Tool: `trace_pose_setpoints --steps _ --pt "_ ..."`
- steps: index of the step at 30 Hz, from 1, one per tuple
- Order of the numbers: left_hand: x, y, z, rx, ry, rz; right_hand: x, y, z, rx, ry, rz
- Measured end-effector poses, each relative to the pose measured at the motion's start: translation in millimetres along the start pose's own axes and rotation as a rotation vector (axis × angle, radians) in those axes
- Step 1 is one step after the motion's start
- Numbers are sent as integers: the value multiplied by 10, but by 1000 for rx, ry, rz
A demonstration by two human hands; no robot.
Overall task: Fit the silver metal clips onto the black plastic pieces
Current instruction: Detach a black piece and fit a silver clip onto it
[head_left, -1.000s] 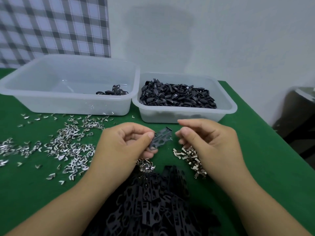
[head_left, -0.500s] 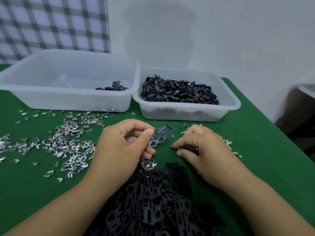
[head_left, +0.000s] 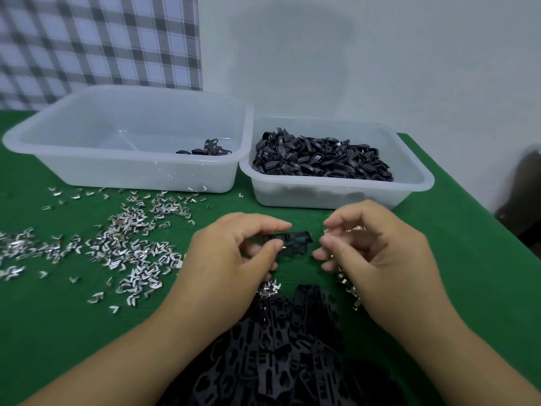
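Holding one black plastic piece (head_left: 295, 244) just above the green tabletop (head_left: 468, 259), the left hand (head_left: 231, 259) had its grip closed on the piece's left end, pinched between thumb and forefinger. The right hand (head_left: 374, 253) hovered just beside the piece's free right end, fingers curled and tips drawn together. A small glint showed there, but motion blur prevented telling whether that grip held a clip or nothing. No clip could be made out seated on the held piece, so this fitting was judged not yet done. Supply noted: loose silver clips (head_left: 131, 244) lay scattered widely over the tabletop to the left, with a smaller heap (head_left: 347, 285) under the right hand. A large pile of black pieces (head_left: 278, 356) lay nearest the person, between the forearms. The large translucent bin (head_left: 87, 168) at rear left held only a few black pieces (head_left: 209, 148) in its near right corner; if those were the finished ones, output was small. The smaller bin (head_left: 322, 197) beside it, touching or nearly so, was well filled with black loop-shaped parts (head_left: 322, 159); their role in the task could not be told. Judgement: early in the run, with most clips and most of the pile left to do.
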State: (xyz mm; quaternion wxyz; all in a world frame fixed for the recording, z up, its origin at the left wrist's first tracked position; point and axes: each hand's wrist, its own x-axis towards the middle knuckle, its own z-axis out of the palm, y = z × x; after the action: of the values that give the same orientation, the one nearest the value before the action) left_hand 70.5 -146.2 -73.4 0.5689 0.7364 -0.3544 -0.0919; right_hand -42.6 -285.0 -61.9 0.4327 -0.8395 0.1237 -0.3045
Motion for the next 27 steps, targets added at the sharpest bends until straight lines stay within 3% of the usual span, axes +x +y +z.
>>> trace_pose_setpoints --steps 4,18,23,27 --pt "0 10 -6 100 -24 52 0 28 41 -63 2 -31" --pt "-10 10 -4 220 -47 183 -37 -34 117 118 11 -26" --pt "-1 -11 0 172 -5 102 -9 17 35 -229 85 -65" --pt "7 -18 -6 138 -22 78 3 0 41 -360 54 -262"
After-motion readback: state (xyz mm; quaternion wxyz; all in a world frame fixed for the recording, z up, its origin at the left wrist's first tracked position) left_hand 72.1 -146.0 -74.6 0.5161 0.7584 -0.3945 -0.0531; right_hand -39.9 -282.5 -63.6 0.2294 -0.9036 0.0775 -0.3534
